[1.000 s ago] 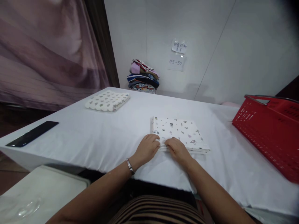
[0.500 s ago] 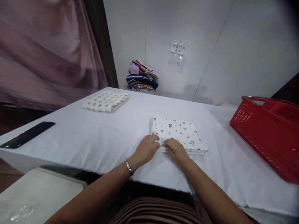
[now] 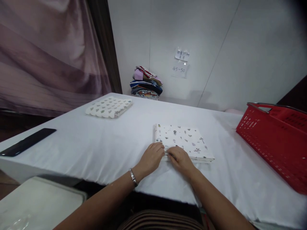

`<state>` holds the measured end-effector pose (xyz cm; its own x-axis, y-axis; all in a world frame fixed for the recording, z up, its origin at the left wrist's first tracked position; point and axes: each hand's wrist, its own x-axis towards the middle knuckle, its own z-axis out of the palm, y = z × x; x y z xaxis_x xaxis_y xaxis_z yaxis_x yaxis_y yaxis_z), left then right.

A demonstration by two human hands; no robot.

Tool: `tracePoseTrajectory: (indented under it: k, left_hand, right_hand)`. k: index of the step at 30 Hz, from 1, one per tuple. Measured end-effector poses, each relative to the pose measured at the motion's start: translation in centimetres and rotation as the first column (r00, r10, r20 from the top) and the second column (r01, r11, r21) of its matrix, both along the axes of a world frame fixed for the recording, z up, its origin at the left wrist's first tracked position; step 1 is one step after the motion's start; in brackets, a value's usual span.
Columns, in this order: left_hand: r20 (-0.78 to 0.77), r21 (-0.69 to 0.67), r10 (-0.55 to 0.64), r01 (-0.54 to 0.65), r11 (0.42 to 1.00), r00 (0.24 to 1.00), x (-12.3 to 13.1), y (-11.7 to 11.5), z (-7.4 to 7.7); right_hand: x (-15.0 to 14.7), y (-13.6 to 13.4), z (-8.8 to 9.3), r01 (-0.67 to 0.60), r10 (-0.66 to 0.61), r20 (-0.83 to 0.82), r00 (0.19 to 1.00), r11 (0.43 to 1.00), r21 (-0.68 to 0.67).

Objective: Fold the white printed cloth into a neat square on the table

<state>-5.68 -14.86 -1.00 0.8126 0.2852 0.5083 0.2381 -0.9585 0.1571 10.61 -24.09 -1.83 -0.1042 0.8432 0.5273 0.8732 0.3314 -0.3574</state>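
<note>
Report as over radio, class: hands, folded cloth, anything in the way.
Left hand, right hand: at near edge of folded cloth. Lying flat on white-covered table. Red basket apart, to the right.

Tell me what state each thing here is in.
Near printed cloth, folded, left hand and right hand at its near edge.
Far printed cloth, folded, lying flat.
Fabric pile, folded, stacked.
Red basket, upright, partly out of frame.
Tablecloth, spread, slightly wrinkled.
Black slab, lying flat.
Curtain, hanging.
Wall notes, stuck up.

The table (image 3: 134, 127) is open between folded cloths (image 3: 107, 108) (image 3: 185, 138); a basket (image 3: 271, 143) blocks right.
</note>
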Motion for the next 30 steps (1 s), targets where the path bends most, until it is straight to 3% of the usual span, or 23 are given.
tracePoseTrajectory:
  k: [8,20,30]
  left_hand:
    - [0.015,0.008,0.009,-0.009,1.000,1.000,0.1,-0.3,-0.3]
    - [0.040,-0.162,0.063,-0.056,0.985,0.997,-1.4,-0.1,0.0]
    - [0.015,-0.151,0.075,-0.072,0.986,0.997,-1.7,-0.4,0.1]
  right_hand:
    - [-0.6,0.4,-0.3,0.084,-0.086,0.107,0.991,0.996,0.021]
    - [-0.7,0.3,-0.3,0.053,-0.055,0.109,0.992,0.998,0.023]
    - [-0.7,0.1,-0.2,0.014,-0.012,0.145,0.989,1.000,-0.014]
